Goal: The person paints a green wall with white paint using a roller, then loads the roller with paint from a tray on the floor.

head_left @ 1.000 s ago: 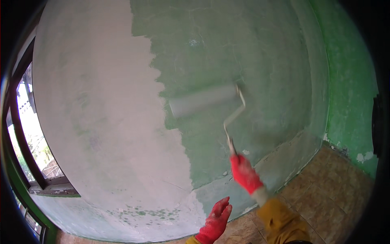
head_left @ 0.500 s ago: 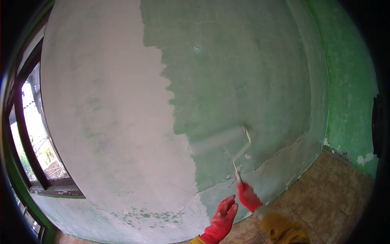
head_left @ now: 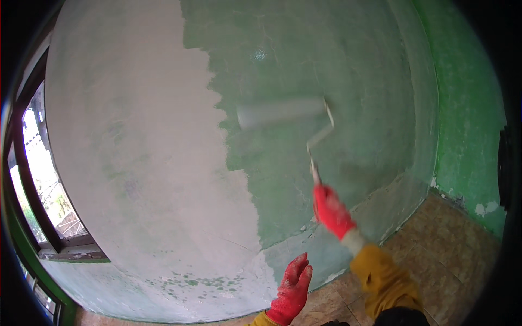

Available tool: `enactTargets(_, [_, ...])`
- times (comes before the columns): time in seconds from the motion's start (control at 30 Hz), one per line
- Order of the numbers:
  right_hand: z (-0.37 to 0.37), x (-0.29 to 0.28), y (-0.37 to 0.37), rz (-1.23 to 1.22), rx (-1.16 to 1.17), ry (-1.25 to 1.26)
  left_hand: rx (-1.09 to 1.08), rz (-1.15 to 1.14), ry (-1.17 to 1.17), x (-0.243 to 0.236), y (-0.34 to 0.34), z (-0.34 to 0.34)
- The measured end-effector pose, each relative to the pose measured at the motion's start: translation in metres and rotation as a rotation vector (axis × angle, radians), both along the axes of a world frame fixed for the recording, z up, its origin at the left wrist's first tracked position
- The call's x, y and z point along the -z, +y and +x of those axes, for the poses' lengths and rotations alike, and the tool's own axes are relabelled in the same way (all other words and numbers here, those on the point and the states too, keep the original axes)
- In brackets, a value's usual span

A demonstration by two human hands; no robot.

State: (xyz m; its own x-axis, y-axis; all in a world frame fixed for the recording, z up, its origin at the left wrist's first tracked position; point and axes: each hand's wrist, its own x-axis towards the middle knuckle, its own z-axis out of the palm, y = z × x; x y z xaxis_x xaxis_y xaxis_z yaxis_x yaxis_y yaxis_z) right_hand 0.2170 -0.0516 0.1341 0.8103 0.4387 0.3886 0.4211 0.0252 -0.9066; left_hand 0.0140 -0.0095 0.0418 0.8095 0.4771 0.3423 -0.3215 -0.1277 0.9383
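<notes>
Compared with half a second ago, the paint roller [head_left: 280, 112] has moved higher on the wall [head_left: 370, 70], and it is at the green part [head_left: 304, 70], right of the pale paint [head_left: 136, 98]. The right hand [head_left: 333, 211] is closed around its handle [head_left: 316, 175]. The left hand [head_left: 290, 292] is nearer, its fingers and thumb slightly apart. At far left is a window [head_left: 46, 179].

We count two gloved hands [head_left: 333, 212], one paint roller [head_left: 280, 112], two yellow sleeves [head_left: 383, 276], one floor [head_left: 446, 255], at least two walls [head_left: 136, 163] and at least one window [head_left: 46, 168].
</notes>
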Motion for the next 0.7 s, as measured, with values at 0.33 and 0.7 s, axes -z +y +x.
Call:
enactTargets(0.33, [0.058, -0.048, -0.009, -0.065, 0.164, -0.116, 0.008, 0.051, 0.042, 0.002, 0.003, 0.005])
enactTargets(0.7, [0.008, 0.334, -0.104, -0.277, 0.107, 0.092, -0.062, 0.371, -0.046, 0.025, -0.007, 0.014])
